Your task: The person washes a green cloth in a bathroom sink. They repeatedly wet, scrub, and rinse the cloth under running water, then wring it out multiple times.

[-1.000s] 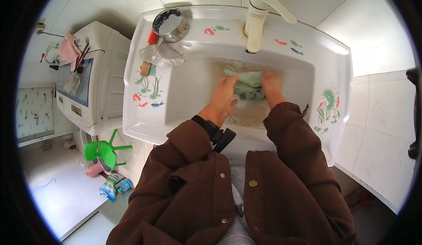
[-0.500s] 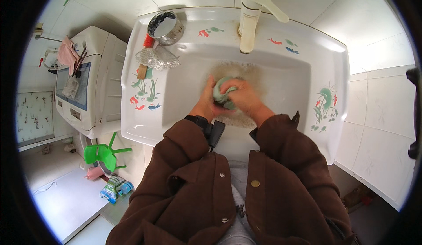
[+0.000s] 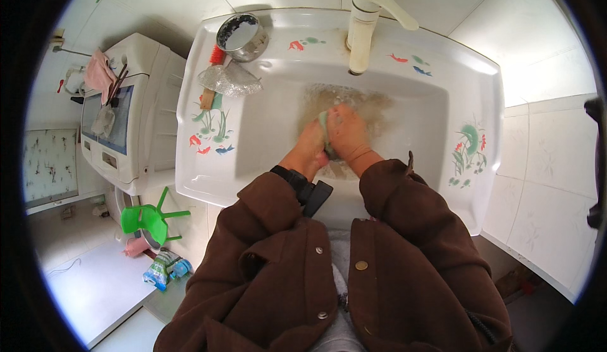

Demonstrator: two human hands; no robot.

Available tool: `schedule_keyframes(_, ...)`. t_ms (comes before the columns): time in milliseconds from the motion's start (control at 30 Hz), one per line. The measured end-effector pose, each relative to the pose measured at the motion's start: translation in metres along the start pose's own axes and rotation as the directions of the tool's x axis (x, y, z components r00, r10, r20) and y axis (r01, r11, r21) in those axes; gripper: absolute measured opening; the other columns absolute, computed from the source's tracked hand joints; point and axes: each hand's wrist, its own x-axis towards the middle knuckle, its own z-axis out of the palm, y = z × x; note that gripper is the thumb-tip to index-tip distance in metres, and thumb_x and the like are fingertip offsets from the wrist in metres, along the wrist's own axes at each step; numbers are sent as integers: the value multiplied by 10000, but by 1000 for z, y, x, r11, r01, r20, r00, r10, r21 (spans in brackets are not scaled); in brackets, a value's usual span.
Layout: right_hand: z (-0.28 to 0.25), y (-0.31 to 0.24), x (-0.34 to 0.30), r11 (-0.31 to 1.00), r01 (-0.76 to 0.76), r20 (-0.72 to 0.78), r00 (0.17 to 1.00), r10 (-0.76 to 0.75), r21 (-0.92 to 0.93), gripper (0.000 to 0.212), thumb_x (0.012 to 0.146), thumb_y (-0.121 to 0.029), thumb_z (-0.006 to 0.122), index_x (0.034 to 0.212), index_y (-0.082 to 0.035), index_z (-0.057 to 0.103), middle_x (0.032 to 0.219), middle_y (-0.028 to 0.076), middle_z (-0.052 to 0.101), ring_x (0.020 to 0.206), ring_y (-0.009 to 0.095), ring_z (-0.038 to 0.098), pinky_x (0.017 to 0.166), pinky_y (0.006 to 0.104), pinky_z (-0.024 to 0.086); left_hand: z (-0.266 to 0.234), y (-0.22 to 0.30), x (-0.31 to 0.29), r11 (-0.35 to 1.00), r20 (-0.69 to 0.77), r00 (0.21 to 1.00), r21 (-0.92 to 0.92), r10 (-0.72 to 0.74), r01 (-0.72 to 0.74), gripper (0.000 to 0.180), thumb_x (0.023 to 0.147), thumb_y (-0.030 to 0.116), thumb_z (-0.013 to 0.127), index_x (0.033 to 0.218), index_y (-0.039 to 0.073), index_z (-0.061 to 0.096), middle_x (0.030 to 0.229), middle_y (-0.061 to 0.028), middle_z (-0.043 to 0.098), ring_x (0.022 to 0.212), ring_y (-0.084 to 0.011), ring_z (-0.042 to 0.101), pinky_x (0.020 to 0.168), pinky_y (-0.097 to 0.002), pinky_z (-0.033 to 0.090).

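Observation:
Low in the white sink basin [image 3: 265, 118], both my hands are closed around a wet, pale green cloth [image 3: 324, 123]. My left hand [image 3: 308, 148] presses it from the left. My right hand [image 3: 348, 134] wraps over it from the right, knuckles up. Only a narrow strip of the cloth shows between the hands; the rest is hidden. Brownish, murky water [image 3: 377, 109] with some foam lies around them on the basin floor. Behind the hands stands a cream faucet [image 3: 359, 47], its lever pointing right; no stream shows under its spout.
On the sink's back left corner sit a metal pot [image 3: 243, 38], a silvery mesh scrubber [image 3: 231, 79] and a brush with red bristles [image 3: 217, 55]. A white washing machine [image 3: 136, 134] stands left, with a green chair [image 3: 147, 219] on the floor in front of it.
My right hand has turned over the cloth and covers more of it, and less green shows. Both hands have drawn closer together.

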Motion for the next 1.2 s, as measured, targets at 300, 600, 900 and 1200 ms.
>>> schedule_keyframes(300, -32, 95, 25, 838, -533, -83, 846, 526, -119, 250, 833, -139, 516, 1039, -6, 566, 987, 214, 610, 948, 379, 577, 812, 431, 469, -6, 2, 2, 957, -250, 965, 250, -83, 147, 608, 902, 494, 430, 1360, 119, 293, 1418, -131, 248, 1297, -321, 242, 968, -625, 231)
schedule_keyframes(600, -29, 74, 17, 709, -596, 375, 798, 471, 377, 314, 734, -45, 534, 1035, -13, 617, 952, 128, 643, 870, 226, 595, 801, 319, 464, -10, 6, -3, 905, -201, 882, -99, -426, 414, 765, 858, 650, 369, 1423, 157, 223, 1489, -144, 93, 1353, -381, 103, 972, -705, 106)
schedule_keyframes(900, -22, -43, -16, 879, 135, 152, 962, -226, 457, 210, 778, -238, 607, 844, -44, 558, 861, 146, 551, 843, 319, 516, 737, 376, 440, -43, 7, 15, 929, 492, 870, -330, 21, 165, 415, 942, 433, 362, 1070, 77, 532, 1005, -92, 585, 903, -213, 578, 775, -372, 484)
schedule_keyframes(1200, -12, -27, -5, 994, 48, -2, 999, -48, 103, 174, 842, -216, 506, 818, -49, 549, 829, 172, 587, 736, 376, 582, 629, 440, 476, -9, 1, 6, 994, 86, 996, -113, 10, 0, 345, 953, 353, 366, 963, 67, 559, 858, -70, 590, 774, -188, 591, 616, -335, 496)
